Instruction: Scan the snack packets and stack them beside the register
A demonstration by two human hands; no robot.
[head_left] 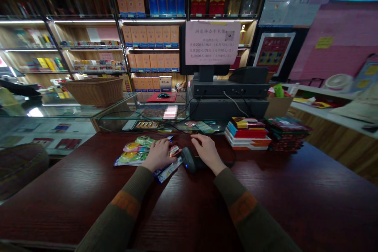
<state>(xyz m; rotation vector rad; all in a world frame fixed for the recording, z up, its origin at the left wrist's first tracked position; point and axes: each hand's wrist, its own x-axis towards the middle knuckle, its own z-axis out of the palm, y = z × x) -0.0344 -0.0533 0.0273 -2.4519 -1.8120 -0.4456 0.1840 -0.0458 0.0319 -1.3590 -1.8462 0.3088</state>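
Note:
My left hand (158,154) has its thumb and fingers curved around a small printed packet (175,151). Beneath that hand a blue-and-white long packet (169,171) lies slantwise on the dark wooden counter (189,208). Colourful see-through packets (134,152), green, yellow and pink, lie just left of it. Between my two hands is a dark handheld barcode scanner (188,160) with a small blue light. My right hand (207,152) is just right of the scanner, fingers stretched forward and nothing visible in them.
A stack of boxes (247,136) and a pile of dark red packs (286,130) stand at right. Behind are a monitor (203,73) with a paper sign, a grey cash drawer (227,108), cables and a glass display case (118,116). A wicker basket (96,89) sits left.

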